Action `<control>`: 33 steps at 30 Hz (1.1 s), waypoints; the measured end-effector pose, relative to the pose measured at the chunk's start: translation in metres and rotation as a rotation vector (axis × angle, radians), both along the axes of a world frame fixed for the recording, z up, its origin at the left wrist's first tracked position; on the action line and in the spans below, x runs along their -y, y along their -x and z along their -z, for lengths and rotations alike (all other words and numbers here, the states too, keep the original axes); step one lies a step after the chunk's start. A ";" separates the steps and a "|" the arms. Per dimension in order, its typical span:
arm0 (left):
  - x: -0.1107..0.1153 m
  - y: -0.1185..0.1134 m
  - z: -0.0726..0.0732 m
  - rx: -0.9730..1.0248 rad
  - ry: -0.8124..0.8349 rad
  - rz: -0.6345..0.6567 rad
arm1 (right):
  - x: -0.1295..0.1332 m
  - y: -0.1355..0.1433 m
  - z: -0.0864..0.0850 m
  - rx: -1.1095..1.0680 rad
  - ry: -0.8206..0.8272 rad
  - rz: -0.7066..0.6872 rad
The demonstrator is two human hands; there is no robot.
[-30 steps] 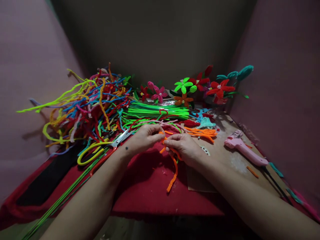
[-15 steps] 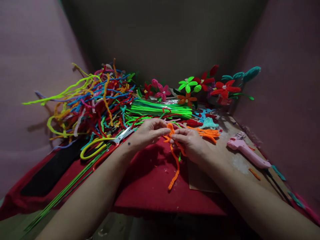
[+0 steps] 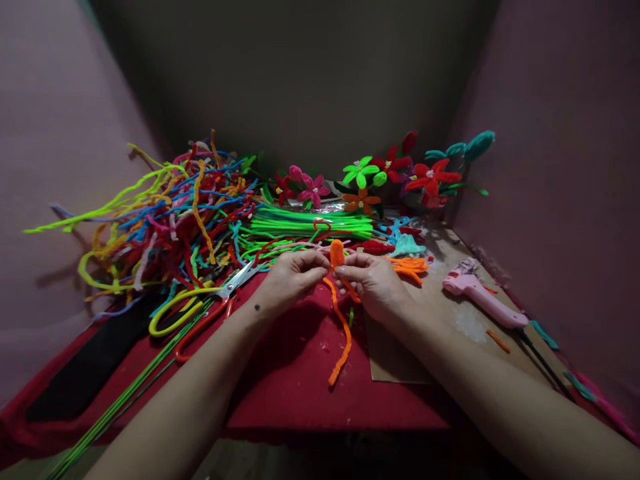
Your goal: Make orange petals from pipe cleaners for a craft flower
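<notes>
An orange pipe cleaner (image 3: 343, 340) is pinched between both hands above the red cloth. A folded loop of it stands up between my fingertips, and a long tail hangs down toward me. My left hand (image 3: 299, 275) grips its left side with thumb and forefinger. From the right, my right hand (image 3: 373, 277) pinches the base of the loop, with another orange end showing below the fingers. Just behind my right hand lie more orange pipe cleaners (image 3: 411, 269). The exact spot where the fingers meet the orange fuzz is partly hidden.
Scissors (image 3: 200, 300) with yellow and red handles lie left of my left arm, near green stems (image 3: 125, 393). A tangled pile of coloured pipe cleaners (image 3: 165, 213) rises behind. A green bundle (image 3: 310, 223), fuzzy flowers (image 3: 360, 172) and a pink glue gun (image 3: 485, 297) surround the work.
The orange loop now stands more upright and narrower between my fingers. My left hand has shifted slightly down and left along with the view, which has moved a little to the right.
</notes>
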State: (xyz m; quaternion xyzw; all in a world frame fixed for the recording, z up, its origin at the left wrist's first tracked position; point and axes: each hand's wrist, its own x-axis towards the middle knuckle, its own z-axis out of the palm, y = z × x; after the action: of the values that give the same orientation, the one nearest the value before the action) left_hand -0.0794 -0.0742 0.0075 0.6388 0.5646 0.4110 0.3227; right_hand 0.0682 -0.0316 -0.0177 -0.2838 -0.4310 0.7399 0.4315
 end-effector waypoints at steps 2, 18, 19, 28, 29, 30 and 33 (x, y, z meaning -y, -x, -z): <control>0.001 0.000 0.001 -0.162 -0.154 0.015 | 0.001 0.001 0.000 0.023 0.022 0.001; 0.004 -0.001 -0.005 -0.077 -0.073 0.034 | 0.005 0.002 0.003 0.069 0.001 0.016; 0.004 -0.003 -0.005 0.022 -0.003 0.033 | 0.005 0.002 0.004 0.095 -0.031 0.031; 0.004 -0.018 0.003 0.243 0.076 -0.086 | 0.006 0.002 0.003 0.444 -0.329 0.131; 0.004 -0.019 0.004 0.222 0.055 -0.096 | 0.007 0.002 0.003 0.464 -0.342 0.137; 0.003 -0.020 0.007 0.198 0.022 -0.111 | 0.007 0.002 0.003 0.480 -0.357 0.142; 0.004 -0.023 0.016 0.080 -0.109 -0.170 | 0.006 0.001 0.004 0.507 -0.390 0.138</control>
State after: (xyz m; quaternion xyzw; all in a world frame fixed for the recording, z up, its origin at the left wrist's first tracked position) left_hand -0.0567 -0.0778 -0.0085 0.5884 0.5802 0.4922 0.2735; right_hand 0.0669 -0.0380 -0.0214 -0.3997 -0.6382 0.5179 0.4058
